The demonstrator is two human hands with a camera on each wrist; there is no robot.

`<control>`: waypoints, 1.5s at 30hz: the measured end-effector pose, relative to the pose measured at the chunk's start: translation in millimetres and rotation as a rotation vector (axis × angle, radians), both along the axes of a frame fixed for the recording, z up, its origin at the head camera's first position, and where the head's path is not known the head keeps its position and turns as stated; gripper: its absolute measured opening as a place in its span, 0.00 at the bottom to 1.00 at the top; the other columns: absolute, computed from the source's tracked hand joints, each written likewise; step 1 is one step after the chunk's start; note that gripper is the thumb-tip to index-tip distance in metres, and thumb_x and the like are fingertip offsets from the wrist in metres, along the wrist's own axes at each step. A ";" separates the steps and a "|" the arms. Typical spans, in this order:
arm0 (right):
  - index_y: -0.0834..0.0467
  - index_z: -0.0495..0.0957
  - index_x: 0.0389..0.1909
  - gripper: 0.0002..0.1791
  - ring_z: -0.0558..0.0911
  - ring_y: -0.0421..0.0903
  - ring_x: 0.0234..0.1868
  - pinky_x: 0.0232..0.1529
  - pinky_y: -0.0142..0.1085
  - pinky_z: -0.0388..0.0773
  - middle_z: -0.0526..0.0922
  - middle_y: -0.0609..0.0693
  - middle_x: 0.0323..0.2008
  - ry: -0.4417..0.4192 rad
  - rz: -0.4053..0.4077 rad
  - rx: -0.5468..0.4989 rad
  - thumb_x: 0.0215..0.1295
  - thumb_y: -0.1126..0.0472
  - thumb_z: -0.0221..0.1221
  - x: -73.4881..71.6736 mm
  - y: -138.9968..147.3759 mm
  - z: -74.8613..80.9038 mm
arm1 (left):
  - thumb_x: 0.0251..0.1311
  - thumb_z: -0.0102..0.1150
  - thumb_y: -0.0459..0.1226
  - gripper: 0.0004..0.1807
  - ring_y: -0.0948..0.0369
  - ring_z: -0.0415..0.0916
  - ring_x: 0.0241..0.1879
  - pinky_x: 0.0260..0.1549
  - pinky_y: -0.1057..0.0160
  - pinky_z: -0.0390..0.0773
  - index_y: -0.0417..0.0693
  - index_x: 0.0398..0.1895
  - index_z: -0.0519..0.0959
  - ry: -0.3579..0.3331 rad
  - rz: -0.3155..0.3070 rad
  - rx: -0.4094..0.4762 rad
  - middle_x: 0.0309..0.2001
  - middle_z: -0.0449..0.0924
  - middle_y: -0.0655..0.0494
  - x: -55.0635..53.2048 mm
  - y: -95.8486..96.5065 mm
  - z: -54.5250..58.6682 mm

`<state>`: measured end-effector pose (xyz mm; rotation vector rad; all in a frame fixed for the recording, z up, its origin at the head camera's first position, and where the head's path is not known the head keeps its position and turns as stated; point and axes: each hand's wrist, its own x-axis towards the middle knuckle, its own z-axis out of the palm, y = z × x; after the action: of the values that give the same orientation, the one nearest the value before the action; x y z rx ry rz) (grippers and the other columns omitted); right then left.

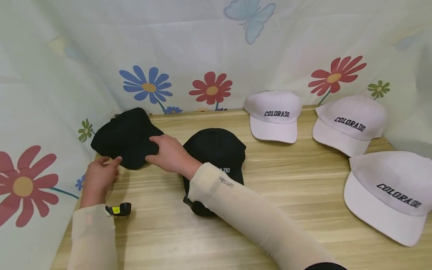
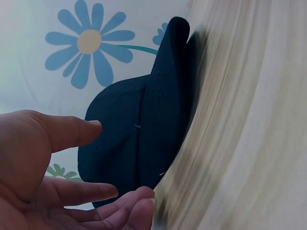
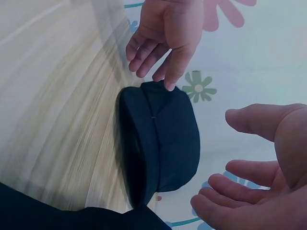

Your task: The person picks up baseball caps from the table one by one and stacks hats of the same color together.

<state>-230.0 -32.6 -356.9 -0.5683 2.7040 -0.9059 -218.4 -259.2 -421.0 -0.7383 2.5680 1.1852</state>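
Note:
A plain black cap (image 1: 118,135) sits at the left back of the table, its brim toward the front. Beside its left front is my left hand (image 1: 99,180), thumb apart from loosely bent fingers. My right hand (image 1: 173,155) is at the right of the brim. In the right wrist view, the right hand (image 3: 268,177) is spread and apart from the cap (image 3: 175,134). The left wrist view has the left hand (image 2: 67,177) before the cap (image 2: 124,124); whether a fingertip touches it I cannot tell. A second black cap (image 1: 212,148) with white lettering is partly hidden by my right forearm.
Three white caps lettered COLORADO stand at the right: one at the back (image 1: 275,129), one farther right (image 1: 351,125), one nearer (image 1: 384,187). A flowered curtain (image 1: 189,41) hangs behind the wooden table (image 1: 155,240). A black band (image 1: 118,209) is on my left wrist.

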 end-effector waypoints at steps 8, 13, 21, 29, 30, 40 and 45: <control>0.57 0.63 0.70 0.34 0.68 0.47 0.69 0.66 0.36 0.67 0.70 0.50 0.68 0.000 -0.018 0.041 0.66 0.50 0.59 -16.6 -14.7 -5.1 | 0.65 0.40 0.63 0.49 0.41 0.66 0.64 0.64 0.41 0.63 0.33 0.74 0.49 -0.002 -0.009 -0.033 0.65 0.68 0.32 -5.5 -3.4 0.2; 0.58 0.62 0.71 0.35 0.69 0.47 0.68 0.65 0.36 0.68 0.70 0.51 0.68 -0.007 -0.033 0.058 0.66 0.50 0.59 -22.9 -20.9 -5.5 | 0.65 0.39 0.63 0.49 0.37 0.55 0.70 0.66 0.40 0.59 0.31 0.73 0.51 -0.018 -0.021 -0.065 0.71 0.55 0.31 -10.4 -5.7 0.5; 0.57 0.62 0.71 0.36 0.70 0.46 0.67 0.63 0.34 0.70 0.72 0.51 0.66 -0.018 -0.060 0.090 0.66 0.49 0.59 -37.1 -27.8 -12.6 | 0.65 0.40 0.63 0.50 0.36 0.55 0.69 0.66 0.39 0.59 0.28 0.71 0.53 -0.035 -0.030 -0.097 0.71 0.53 0.30 -16.3 -7.5 -2.6; 0.56 0.62 0.71 0.35 0.71 0.46 0.66 0.62 0.33 0.71 0.71 0.51 0.66 -0.035 -0.100 0.149 0.66 0.49 0.58 -48.1 -29.9 -20.4 | 0.65 0.44 0.61 0.49 0.34 0.57 0.68 0.66 0.40 0.60 0.23 0.69 0.55 0.010 -0.052 -0.138 0.69 0.56 0.26 -21.0 -2.1 -11.4; 0.56 0.63 0.71 0.35 0.72 0.45 0.65 0.61 0.33 0.72 0.72 0.51 0.66 -0.036 -0.105 0.154 0.66 0.49 0.59 -49.4 -29.9 -21.1 | 0.65 0.43 0.61 0.49 0.34 0.57 0.67 0.66 0.40 0.60 0.23 0.69 0.56 0.012 -0.053 -0.148 0.69 0.56 0.26 -21.7 -0.9 -12.7; 0.58 0.76 0.57 0.23 0.78 0.47 0.55 0.52 0.34 0.76 0.81 0.52 0.53 -0.022 -0.114 0.176 0.65 0.51 0.59 -60.6 -26.4 -31.1 | 0.62 0.49 0.64 0.49 0.35 0.65 0.61 0.62 0.41 0.65 0.23 0.62 0.66 0.060 -0.033 -0.212 0.63 0.65 0.25 -23.8 9.0 -16.6; 0.58 0.78 0.53 0.19 0.77 0.48 0.55 0.52 0.35 0.76 0.81 0.52 0.52 -0.038 -0.105 0.176 0.65 0.52 0.59 -64.9 -23.9 -37.0 | 0.59 0.54 0.63 0.47 0.37 0.67 0.59 0.60 0.42 0.67 0.23 0.57 0.70 0.078 -0.039 -0.189 0.61 0.68 0.26 -20.7 9.2 -15.9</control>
<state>-294.8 -56.5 -393.8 -0.3727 2.7641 -0.6848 -239.2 -250.0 -436.9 -0.6887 2.7739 0.9876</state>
